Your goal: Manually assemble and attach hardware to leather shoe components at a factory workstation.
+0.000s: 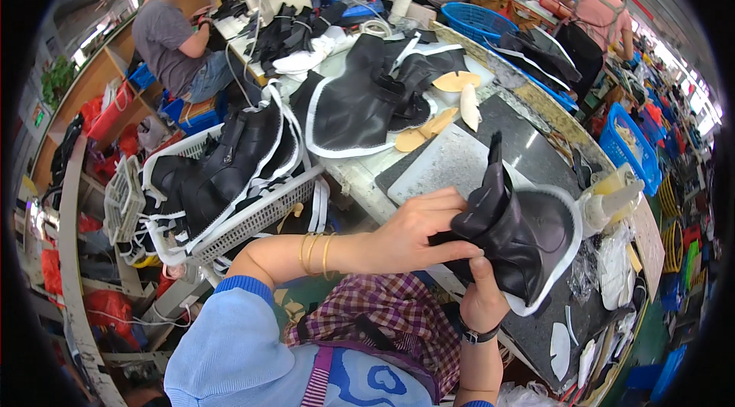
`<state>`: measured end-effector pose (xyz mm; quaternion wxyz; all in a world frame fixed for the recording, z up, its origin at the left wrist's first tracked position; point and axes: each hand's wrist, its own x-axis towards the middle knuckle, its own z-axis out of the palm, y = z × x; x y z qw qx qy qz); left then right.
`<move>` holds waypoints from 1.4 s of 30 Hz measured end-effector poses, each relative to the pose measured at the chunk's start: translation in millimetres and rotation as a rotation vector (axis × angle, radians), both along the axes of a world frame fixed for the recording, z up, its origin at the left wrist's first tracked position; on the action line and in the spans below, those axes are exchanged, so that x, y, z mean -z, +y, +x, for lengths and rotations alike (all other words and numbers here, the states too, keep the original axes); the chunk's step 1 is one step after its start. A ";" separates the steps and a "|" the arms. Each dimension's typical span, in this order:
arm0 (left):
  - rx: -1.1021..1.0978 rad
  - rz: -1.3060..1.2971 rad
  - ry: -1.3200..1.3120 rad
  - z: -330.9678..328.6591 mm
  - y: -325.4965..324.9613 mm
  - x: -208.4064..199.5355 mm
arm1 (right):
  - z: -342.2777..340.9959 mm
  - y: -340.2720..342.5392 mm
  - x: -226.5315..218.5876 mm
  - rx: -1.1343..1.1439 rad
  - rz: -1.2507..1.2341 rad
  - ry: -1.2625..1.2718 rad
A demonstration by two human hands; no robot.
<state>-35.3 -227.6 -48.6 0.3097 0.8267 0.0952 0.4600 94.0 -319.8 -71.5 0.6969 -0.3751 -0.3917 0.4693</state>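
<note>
A black leather shoe upper with a white edge (536, 235) is held up over the workbench in both hands. My left hand (419, 229) reaches across from the left and grips its near, folded side, fingers closed round the black leather. My right hand (484, 296) holds the lower edge from below, the thumb pressed up near my left fingertips; its other fingers are hidden behind the upper. Just behind the piece lies a white board (440, 166) on the dark bench top. More black uppers with white edging (348, 112) are spread at the bench's far left.
On my left, a white plastic basket (253, 212) is heaped with black uppers. Tan shaped pieces (429, 130) lie beyond the board. A translucent bottle with a nozzle (609, 204) stands right of my hands. Blue baskets (478, 22) sit farther back; a seated person (172, 35) works at far left.
</note>
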 end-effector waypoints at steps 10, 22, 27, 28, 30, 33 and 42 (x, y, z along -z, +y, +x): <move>0.185 -0.650 0.182 -7.0 -10.3 -5.5 | 6.2 -5.0 -3.2 -0.180 -0.155 -0.150; -0.710 -0.333 0.235 -186.1 80.0 -66.3 | 115.8 -6.8 9.2 0.170 -0.065 -0.969; -0.877 -0.591 0.703 -368.2 129.4 -47.1 | 229.1 -9.5 38.6 0.575 -0.286 -1.370; -0.823 -0.704 1.017 -380.7 133.9 -30.4 | 233.9 -2.2 47.3 0.608 -0.312 -1.541; -0.931 -0.946 1.036 -467.8 153.1 43.2 | 234.0 16.4 57.8 0.638 -0.455 -1.735; -1.209 -0.498 1.420 -448.0 153.6 79.4 | 238.0 27.4 73.5 0.672 -0.487 -1.821; -1.073 -0.419 1.331 -487.3 202.1 14.4 | 230.8 6.7 77.3 0.818 -0.198 -1.922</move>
